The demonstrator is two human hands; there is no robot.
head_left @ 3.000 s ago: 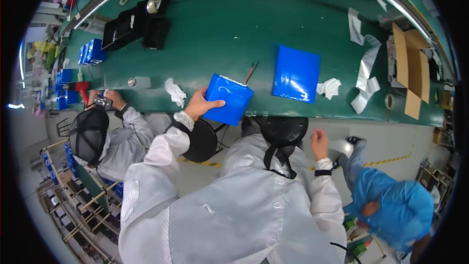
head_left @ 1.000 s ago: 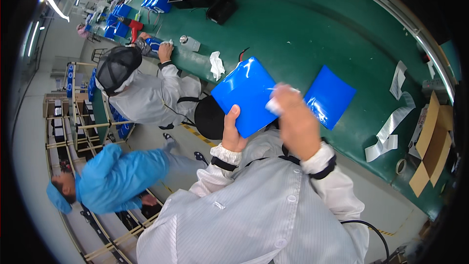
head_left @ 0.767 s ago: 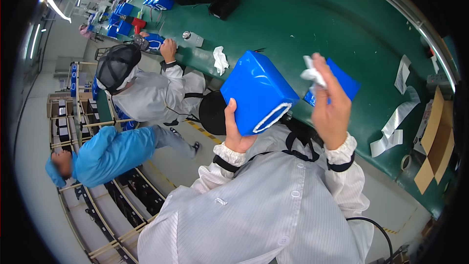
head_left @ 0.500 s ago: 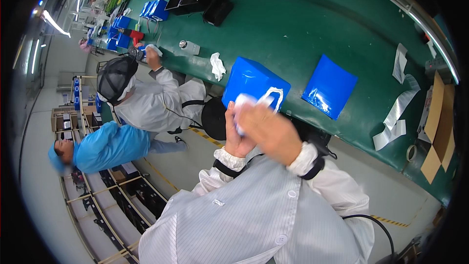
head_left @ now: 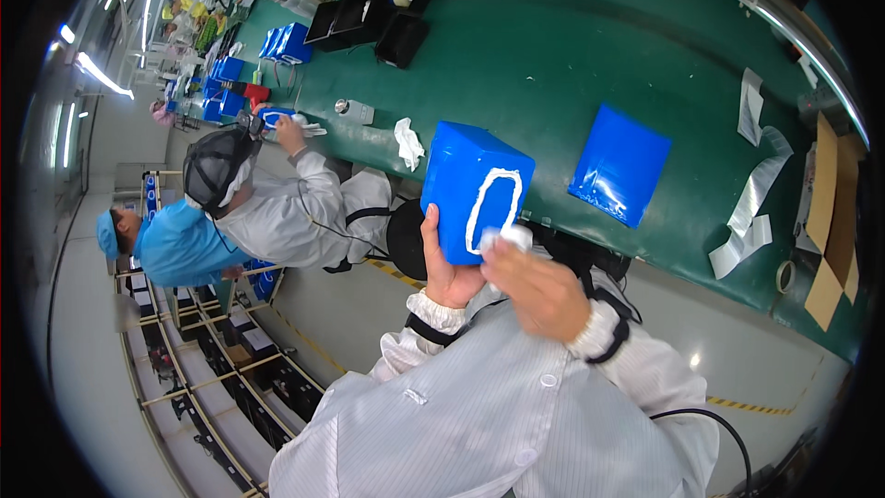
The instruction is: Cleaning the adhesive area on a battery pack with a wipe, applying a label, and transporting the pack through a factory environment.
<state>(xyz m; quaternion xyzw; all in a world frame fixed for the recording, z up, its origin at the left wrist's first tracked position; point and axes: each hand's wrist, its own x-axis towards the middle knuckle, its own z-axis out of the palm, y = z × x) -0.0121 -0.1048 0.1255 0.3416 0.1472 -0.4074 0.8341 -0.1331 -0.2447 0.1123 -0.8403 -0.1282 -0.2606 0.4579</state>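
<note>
A box-shaped block (head_left: 450,161) wrapped in shiny blue film is tilted at the table's near edge. On the side turned to me is a raised white oblong ring (head_left: 478,192). My left hand (head_left: 450,272) is closed around the block's lower left, its thumb up along the side. In my right hand (head_left: 539,295), bent fingers pinch a crumpled white wipe (head_left: 514,238) against the lower end of the ring; those fingers are slightly blurred. A flat blue sheet (head_left: 622,166) lies on the table to the right of the block.
On the green table (head_left: 516,46) are a crumpled tissue (head_left: 407,143), a small bottle (head_left: 354,112), black bins (head_left: 369,18), silvery strips (head_left: 751,198) and an open carton (head_left: 834,221). A seated co-worker (head_left: 267,207) is close on my left; another person in blue (head_left: 184,244) is behind, near racks (head_left: 212,378).
My right hand and the wipe have moved down and right across the block, uncovering the whole ring. The block's face has turned more toward me. The person in blue has shifted.
</note>
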